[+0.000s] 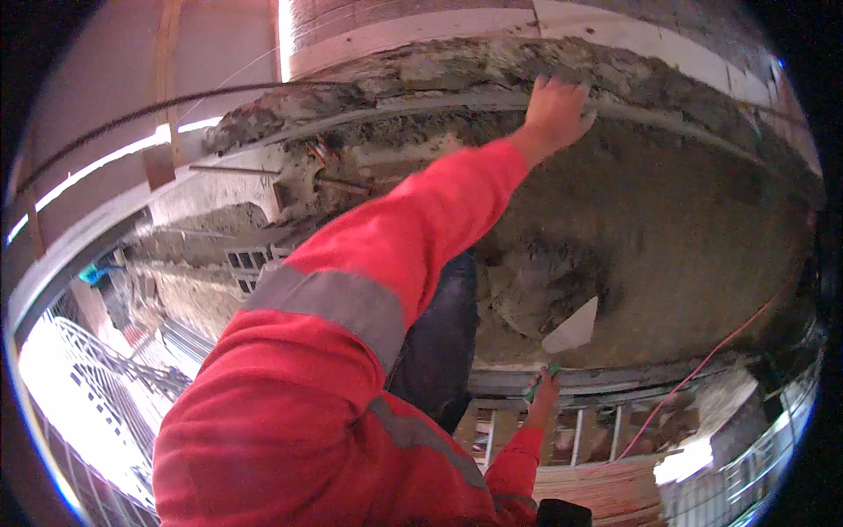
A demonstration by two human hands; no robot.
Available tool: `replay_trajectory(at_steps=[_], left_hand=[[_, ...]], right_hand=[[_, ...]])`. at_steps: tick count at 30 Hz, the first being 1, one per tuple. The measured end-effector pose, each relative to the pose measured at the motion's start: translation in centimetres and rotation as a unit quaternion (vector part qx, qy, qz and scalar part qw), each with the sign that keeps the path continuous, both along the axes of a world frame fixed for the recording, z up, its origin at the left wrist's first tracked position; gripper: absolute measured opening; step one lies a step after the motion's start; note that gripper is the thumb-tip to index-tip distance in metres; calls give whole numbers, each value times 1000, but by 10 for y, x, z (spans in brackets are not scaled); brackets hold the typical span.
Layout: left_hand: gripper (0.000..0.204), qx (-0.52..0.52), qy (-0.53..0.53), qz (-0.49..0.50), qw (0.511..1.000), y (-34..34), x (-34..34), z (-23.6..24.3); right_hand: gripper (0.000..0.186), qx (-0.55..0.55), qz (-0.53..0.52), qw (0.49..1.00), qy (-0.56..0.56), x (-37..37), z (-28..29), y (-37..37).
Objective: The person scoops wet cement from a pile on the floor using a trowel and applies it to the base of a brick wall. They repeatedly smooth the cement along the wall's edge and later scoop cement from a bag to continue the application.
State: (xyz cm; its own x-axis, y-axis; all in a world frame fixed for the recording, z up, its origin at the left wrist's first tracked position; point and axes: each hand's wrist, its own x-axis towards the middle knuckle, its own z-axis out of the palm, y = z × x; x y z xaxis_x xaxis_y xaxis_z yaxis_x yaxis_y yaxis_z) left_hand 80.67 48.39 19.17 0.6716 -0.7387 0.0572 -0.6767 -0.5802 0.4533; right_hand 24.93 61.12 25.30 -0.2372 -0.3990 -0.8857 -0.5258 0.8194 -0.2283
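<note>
Beside mortar (532, 285), the trowel (572, 328) (long axis slanting) points forward-right

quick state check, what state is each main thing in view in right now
Left hand: open, fingers spread at the rough ledge
Right hand: closed on the trowel's handle
Trowel: held, blade by the grey mound; contact unclear
Grey mound: heaped, uneven
Pink cord: strung out, nearly straight
Hollow blocks: holes showing

Left hand (558, 112) at rough mortar ridge (439, 75), right hand (545, 388) around green-handled trowel (573, 327).
</note>
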Motion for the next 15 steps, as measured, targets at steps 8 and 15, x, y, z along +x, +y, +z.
replay_trajectory(at_steps=[8, 15], left_hand=[[41, 86, 73, 236, 965, 422, -84, 36], [29, 132, -53, 500, 854, 712, -218, 128]], right_hand=[[18, 21, 207, 978, 11, 35, -21, -16], [17, 5, 340, 938, -62, 104, 6, 8]])
